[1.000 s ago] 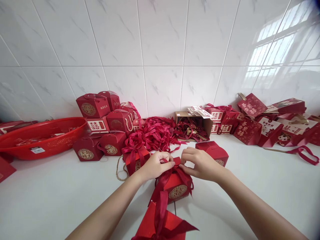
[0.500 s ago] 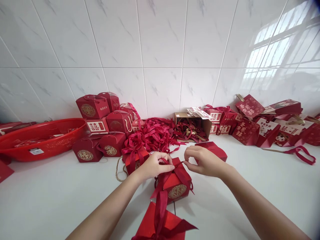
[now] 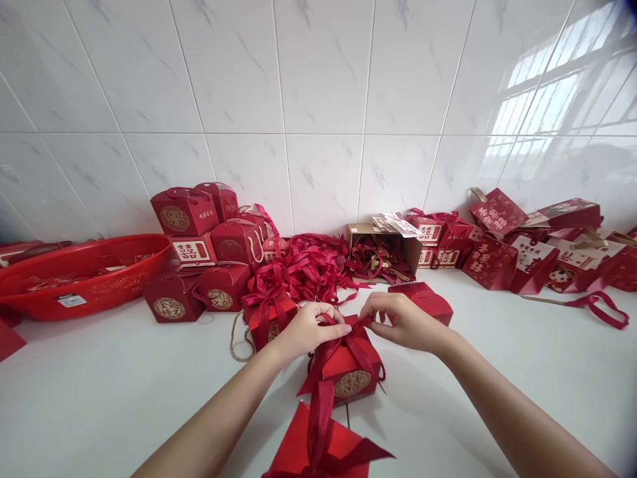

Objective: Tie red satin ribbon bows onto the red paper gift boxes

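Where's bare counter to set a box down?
Bare counter lies left, between the red basket and left hand, and right, between right hand and gift bags. Crowded along the wall: boxes, ribbon pile. Both hands pinch the ribbon.

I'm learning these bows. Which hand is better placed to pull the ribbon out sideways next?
Probably the right. The right hand pinches the ribbon just off the top of the box. The left hand sits over the ribbon on the box top, with another ribboned box close by.

Home-ish nook: tiled wall point(image 3: 318, 99), gift boxes point(image 3: 185, 211)
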